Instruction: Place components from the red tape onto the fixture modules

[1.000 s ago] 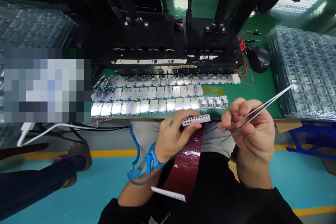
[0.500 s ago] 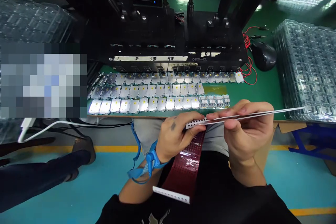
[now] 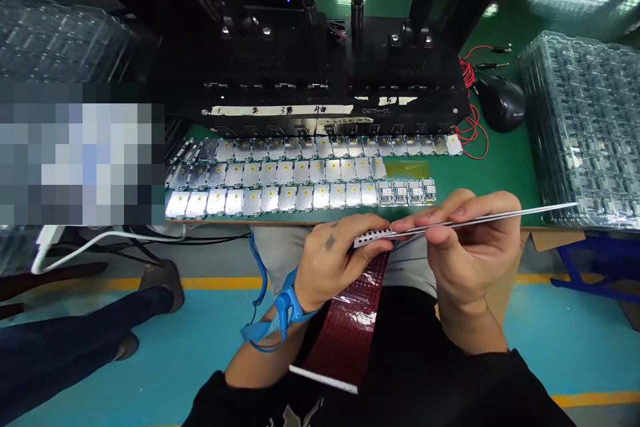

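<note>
My left hand (image 3: 333,260) pinches a white perforated strip (image 3: 373,237), and a dark red perforated tape (image 3: 345,337) hangs from it over my lap. A blue antistatic wrist strap (image 3: 285,310) circles that wrist. My right hand (image 3: 470,247) grips slim metal tweezers (image 3: 490,219), held almost level, with their tips at the strip. Just beyond both hands, several rows of small silver-shielded circuit boards (image 3: 300,177) lie on the green bench mat (image 3: 445,177). Neither hand touches those boards.
A black test fixture (image 3: 330,107) with posts stands behind the boards. Red wires (image 3: 470,127) and a black mouse (image 3: 500,103) lie to its right. Stacked clear trays (image 3: 583,127) fill the right side. Another person's dark-trousered leg (image 3: 75,340) is at lower left.
The tweezers have swung from a steep diagonal to nearly level, with their tips moved onto the strip. My hands have come closer together, and the view has shifted slightly.
</note>
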### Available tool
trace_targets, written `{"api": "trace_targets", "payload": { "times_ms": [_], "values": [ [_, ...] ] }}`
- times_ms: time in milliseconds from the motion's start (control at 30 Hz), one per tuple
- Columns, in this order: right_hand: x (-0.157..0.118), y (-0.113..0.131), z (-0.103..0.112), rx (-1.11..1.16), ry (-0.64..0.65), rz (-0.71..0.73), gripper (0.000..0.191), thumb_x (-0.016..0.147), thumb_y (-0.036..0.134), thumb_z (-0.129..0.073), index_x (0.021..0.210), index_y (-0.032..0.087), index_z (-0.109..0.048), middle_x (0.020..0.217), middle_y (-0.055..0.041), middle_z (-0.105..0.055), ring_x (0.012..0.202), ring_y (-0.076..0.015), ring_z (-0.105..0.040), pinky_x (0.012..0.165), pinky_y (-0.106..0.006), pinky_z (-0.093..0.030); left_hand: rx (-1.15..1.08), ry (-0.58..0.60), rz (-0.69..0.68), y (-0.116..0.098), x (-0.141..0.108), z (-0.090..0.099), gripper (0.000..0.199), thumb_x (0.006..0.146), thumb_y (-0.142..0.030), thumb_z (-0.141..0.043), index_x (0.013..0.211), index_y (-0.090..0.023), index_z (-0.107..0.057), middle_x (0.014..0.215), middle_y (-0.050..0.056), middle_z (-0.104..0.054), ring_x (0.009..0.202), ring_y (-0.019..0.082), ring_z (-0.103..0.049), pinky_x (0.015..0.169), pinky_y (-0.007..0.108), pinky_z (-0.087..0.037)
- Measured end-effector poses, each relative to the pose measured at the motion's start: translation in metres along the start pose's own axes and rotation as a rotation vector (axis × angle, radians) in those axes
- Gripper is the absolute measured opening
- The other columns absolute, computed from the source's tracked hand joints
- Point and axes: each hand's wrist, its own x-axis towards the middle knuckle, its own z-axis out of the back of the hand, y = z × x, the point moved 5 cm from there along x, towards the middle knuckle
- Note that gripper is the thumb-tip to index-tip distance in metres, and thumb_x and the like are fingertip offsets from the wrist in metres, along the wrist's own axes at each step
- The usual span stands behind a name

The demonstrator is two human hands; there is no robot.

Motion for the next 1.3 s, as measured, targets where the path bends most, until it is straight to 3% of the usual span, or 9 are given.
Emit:
{"api": "trace_targets", "payload": {
  "times_ms": [200,533,767,867,967,1100,1300],
  "values": [
    [0.001,-0.004,0.001,-0.016,0.009,-0.043,0.028,0.079,0.010,-0.075,0.097,0.023,-0.057,0.080,0.0050,-0.066,0.070,-0.0128,-0.073,0.060,-0.025,-0.067,-0.046,0.028,-0.023,0.000,0.002,0.001,0.020,0.102,-0.037,-0.048,0.100,-0.020,-0.059,0.083,-0.003,-0.075,0.072,0.006,-0.071,0.065,0.015,-0.055],
    [0.001,-0.004,0.001,0.038,0.049,-0.007,0.030,0.078,0.003,-0.073,0.099,0.020,-0.059,0.083,0.0035,-0.067,0.071,-0.0165,-0.074,0.061,-0.031,-0.068,-0.062,0.044,-0.015,0.003,0.002,0.002,0.018,0.101,-0.035,-0.050,0.100,-0.020,-0.059,0.084,-0.003,-0.075,0.071,0.007,-0.071,0.062,0.017,-0.054],
    [0.000,-0.005,0.003,0.021,0.009,-0.043,0.025,0.081,0.012,-0.074,0.094,0.022,-0.054,0.080,0.0056,-0.065,0.066,-0.0136,-0.072,0.054,-0.026,-0.065,-0.072,0.060,0.018,0.004,-0.003,0.001,0.021,0.101,-0.039,-0.049,0.100,-0.021,-0.060,0.084,-0.003,-0.075,0.072,0.008,-0.072,0.061,0.019,-0.055],
    [0.009,-0.010,0.011,-0.058,-0.065,-0.054,0.024,0.083,0.016,-0.073,0.090,0.022,-0.051,0.075,0.0071,-0.062,0.064,-0.0119,-0.071,0.051,-0.022,-0.062,-0.101,0.079,0.019,0.008,-0.005,0.001,0.021,0.101,-0.039,-0.050,0.102,-0.020,-0.059,0.085,-0.001,-0.075,0.075,0.009,-0.071,0.066,0.021,-0.055],
    [0.022,-0.027,0.023,-0.202,-0.101,-0.116,0.026,0.083,0.018,-0.073,0.088,0.022,-0.048,0.070,0.0078,-0.060,0.064,-0.0120,-0.072,0.051,-0.018,-0.060,-0.032,0.180,-0.066,0.012,-0.004,-0.003,0.021,0.100,-0.040,-0.051,0.103,-0.020,-0.059,0.094,0.002,-0.076,0.092,0.015,-0.071,0.081,0.031,-0.054],
    [0.034,-0.051,0.033,-0.324,-0.086,-0.193,0.032,0.080,0.027,-0.078,0.087,0.023,-0.046,0.067,0.0078,-0.061,0.060,-0.0128,-0.071,0.049,-0.016,-0.058,0.179,0.356,-0.229,0.015,0.000,-0.012,0.019,0.100,-0.036,-0.051,0.100,-0.020,-0.061,0.121,0.005,-0.071,0.120,0.022,-0.063,0.097,0.042,-0.047],
    [0.035,-0.061,0.037,-0.397,-0.092,-0.257,0.035,0.078,0.032,-0.079,0.087,0.024,-0.047,0.067,0.0077,-0.062,0.059,-0.0118,-0.071,0.048,-0.016,-0.058,0.274,0.452,-0.281,0.016,0.000,-0.020,0.021,0.101,-0.034,-0.051,0.101,-0.017,-0.063,0.134,0.009,-0.064,0.127,0.023,-0.059,0.106,0.044,-0.045]
  ]
}}
